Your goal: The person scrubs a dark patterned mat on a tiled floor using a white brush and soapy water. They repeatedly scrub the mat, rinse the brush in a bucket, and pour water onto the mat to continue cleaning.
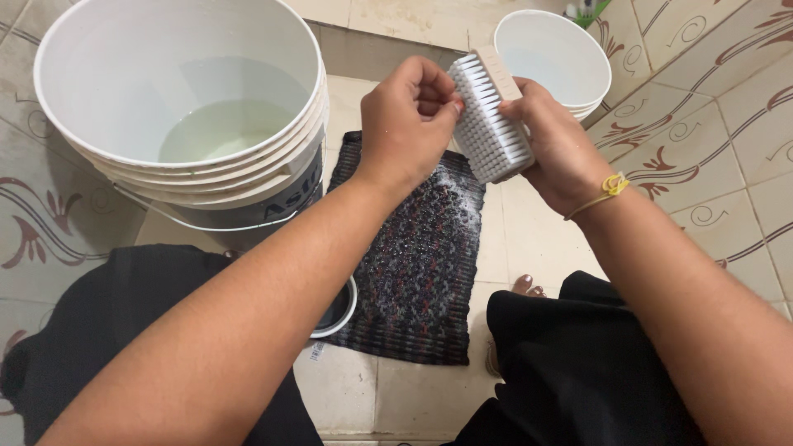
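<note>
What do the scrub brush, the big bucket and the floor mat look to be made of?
Scrub brush: pale block, probably wood or plastic, with dense white synthetic-looking bristles. Big bucket: smooth, glossy white plastic, with a thin wire handle. Floor mat: dark woven fabric with red flecks, wet and soapy near the top. The right hand holds the brush; the left hand picks at its bristles.

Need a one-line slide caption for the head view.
Right hand holds a white scrub brush while the left hand picks at its bristles, above a dark wet mat beside a water-filled white bucket.

Home washroom: patterned floor tiles (710,99), water buckets (178,107).
</note>
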